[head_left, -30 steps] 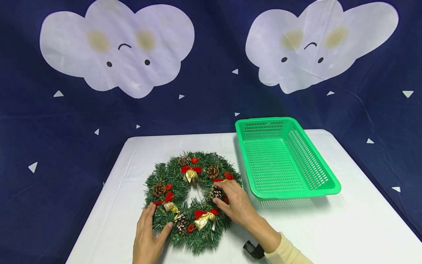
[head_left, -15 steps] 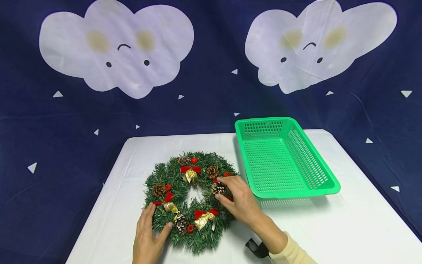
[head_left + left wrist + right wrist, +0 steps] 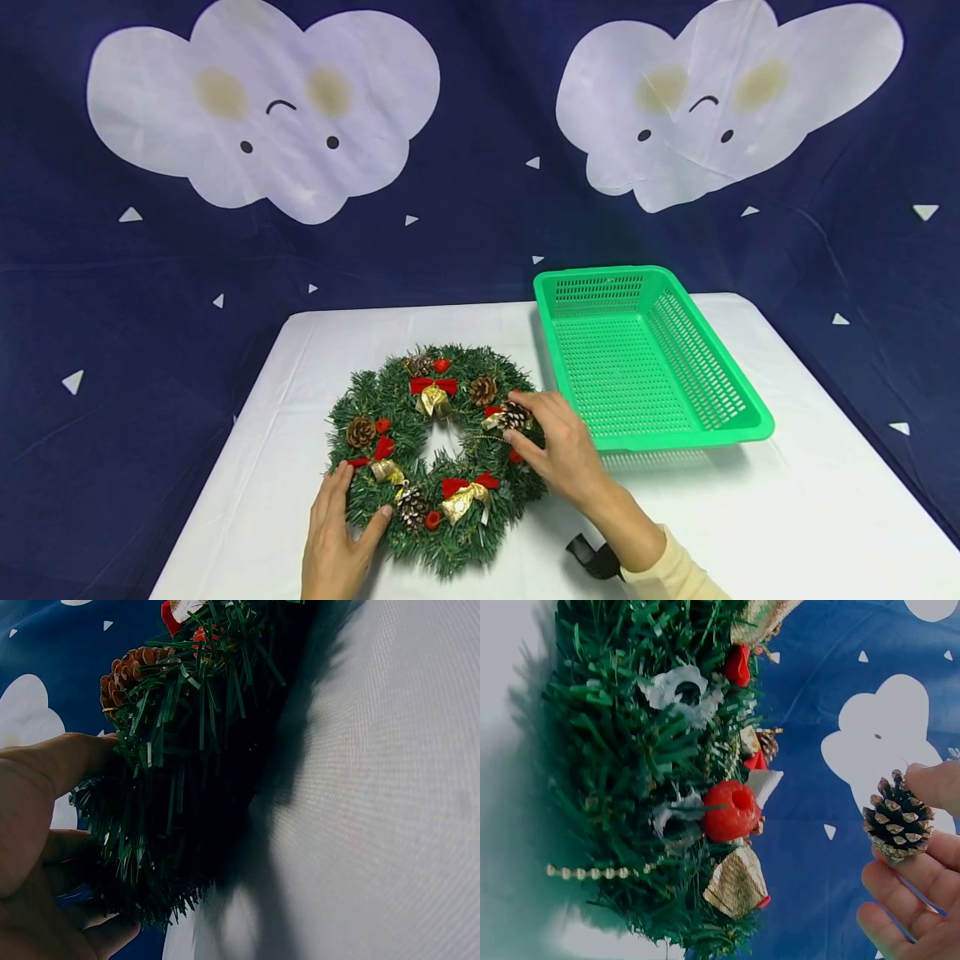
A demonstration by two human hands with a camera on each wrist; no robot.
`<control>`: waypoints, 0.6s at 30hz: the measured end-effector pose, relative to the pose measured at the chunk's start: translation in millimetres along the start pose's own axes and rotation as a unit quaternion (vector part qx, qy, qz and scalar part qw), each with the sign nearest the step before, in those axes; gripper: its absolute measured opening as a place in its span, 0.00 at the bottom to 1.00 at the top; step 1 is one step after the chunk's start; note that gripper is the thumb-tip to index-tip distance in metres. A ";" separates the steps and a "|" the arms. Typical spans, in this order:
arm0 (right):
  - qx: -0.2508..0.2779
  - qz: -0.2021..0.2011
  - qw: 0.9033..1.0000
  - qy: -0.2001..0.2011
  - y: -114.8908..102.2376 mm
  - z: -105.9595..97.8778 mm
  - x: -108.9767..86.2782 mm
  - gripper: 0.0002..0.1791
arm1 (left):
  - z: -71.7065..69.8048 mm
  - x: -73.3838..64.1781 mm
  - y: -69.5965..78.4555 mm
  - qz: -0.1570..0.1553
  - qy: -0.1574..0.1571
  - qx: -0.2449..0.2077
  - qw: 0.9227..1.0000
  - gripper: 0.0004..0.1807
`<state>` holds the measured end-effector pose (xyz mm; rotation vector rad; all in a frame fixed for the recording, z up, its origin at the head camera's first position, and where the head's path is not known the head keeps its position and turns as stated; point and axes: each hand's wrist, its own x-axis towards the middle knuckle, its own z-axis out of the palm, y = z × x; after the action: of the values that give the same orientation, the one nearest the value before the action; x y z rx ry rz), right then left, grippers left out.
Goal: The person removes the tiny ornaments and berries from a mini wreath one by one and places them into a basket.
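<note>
a pine cone (image 3: 898,817) is being held by the right hand (image 3: 567,450) over the right side of a wreath (image 3: 411,433), the fingers pinching it against the thumb; in the right wrist view it is showing well apart from the foliage. the pinch is leaving most of the cone uncovered, probably to keep its scales from being crushed. the left hand (image 3: 333,529) is resting on the wreath's lower left, its fingers fairly straight and its thumb spread apart from them, likely steadying the ring. the wreath is lying flat on the desk (image 3: 810,500), presumably so that its bows and other cones are facing up within reach, and a green basket (image 3: 675,440) is standing just beyond it, to the right, seemingly to leave working room. in the right wrist view the cone's narrower end is pointing up beside the thumb, its broad end is sitting towards the fingers, and its long axis is running from one to the other, tilting slightly.
</note>
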<state>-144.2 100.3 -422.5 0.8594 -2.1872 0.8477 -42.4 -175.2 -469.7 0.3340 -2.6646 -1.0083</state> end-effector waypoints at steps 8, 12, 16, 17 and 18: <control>-0.013 0.015 1.000 0.019 7.6 -8.1 1.7 0.28 | -0.2 -0.5 0.8 -0.001 -0.001 0.000 1.000 0.43; -0.017 0.035 0.999 0.020 11.2 -12.0 0.4 0.28 | 0.2 -0.8 0.5 0.001 0.001 -0.002 1.000 0.43; -0.018 0.053 0.998 0.021 15.0 -15.5 -1.3 0.28 | 0.5 -0.9 0.3 0.004 0.004 -0.002 1.000 0.43; -0.019 0.057 0.998 0.022 16.1 -16.4 -1.7 0.28 | 0.5 -0.9 0.3 0.005 0.005 -0.002 1.000 0.43; -0.021 0.062 0.998 0.024 17.1 -17.1 -2.0 0.28 | 0.5 -0.8 0.3 0.006 0.004 -0.001 1.000 0.43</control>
<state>-150.4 123.6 -419.4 0.6829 -2.2263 0.8695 -41.9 -174.4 -470.0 0.3213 -2.6547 -1.0053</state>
